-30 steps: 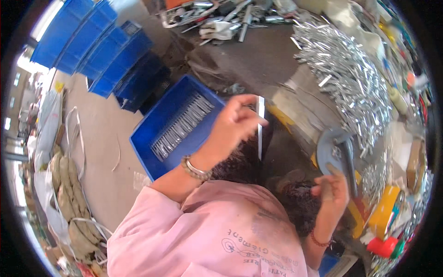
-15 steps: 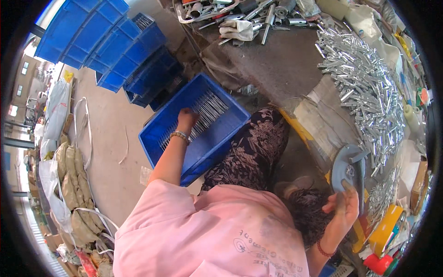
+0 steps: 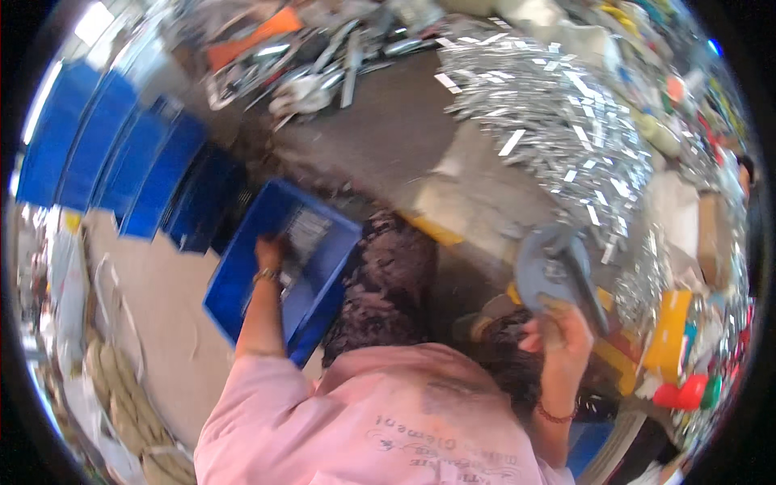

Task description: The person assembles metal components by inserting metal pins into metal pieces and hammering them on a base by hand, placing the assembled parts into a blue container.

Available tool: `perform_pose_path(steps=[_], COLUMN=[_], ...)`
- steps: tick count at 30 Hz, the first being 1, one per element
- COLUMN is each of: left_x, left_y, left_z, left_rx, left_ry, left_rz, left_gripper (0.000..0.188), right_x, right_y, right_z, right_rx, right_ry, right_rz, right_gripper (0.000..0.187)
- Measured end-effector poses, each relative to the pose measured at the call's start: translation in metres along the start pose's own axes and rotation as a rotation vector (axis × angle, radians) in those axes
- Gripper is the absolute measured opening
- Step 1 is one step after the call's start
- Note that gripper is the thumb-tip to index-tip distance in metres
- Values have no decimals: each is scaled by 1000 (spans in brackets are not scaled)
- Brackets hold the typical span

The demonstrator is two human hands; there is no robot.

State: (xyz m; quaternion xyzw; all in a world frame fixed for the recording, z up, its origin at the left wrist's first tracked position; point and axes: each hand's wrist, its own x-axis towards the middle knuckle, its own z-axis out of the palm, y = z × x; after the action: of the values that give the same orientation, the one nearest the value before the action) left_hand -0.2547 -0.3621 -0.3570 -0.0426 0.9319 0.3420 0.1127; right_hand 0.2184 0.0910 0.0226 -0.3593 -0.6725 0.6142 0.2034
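At the left, my left hand (image 3: 272, 252) is lowered into a blue plastic crate (image 3: 220, 311), over a row of thin metal rods (image 3: 309, 230). It is blurred, and its fingers and anything in them cannot be made out. On the right, my right hand (image 3: 563, 333) is at the lower rim of a grey round disc (image 3: 537, 271) with a bar across it. Its thumb and a finger close on that rim, while the other fingers curl to the left. Whether a small part is also in those fingers is hidden.
Stacked blue crates (image 3: 113, 153) stand at the far left. A large heap of shiny metal tubes (image 3: 558, 121) covers the bench beyond my right hand. Metal tools and a whitish glove (image 3: 303, 95) lie at the back. Tan sacks (image 3: 121, 396) line the lower left, and a yellow box (image 3: 671, 335) stands at right.
The whole view has shifted and turned, so the crate and the disc both appear farther left. The disc's bar now points downward to the right. My left hand stays in the crate.
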Motion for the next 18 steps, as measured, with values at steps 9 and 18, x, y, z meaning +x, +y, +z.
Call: perform_pose_path(steps=[9, 18], left_x=[-135, -237], left_y=[342, 547], left_z=[-82, 8], left_rx=[-617, -232], left_ry=[294, -339], left_rz=[604, 1101], left_gripper=[20, 35], right_x=[-6, -4], right_y=[1, 5], right_z=[-4, -14], right_rx=[120, 187], right_ry=[-69, -210], right_rz=[-31, -37], right_gripper=[16, 22])
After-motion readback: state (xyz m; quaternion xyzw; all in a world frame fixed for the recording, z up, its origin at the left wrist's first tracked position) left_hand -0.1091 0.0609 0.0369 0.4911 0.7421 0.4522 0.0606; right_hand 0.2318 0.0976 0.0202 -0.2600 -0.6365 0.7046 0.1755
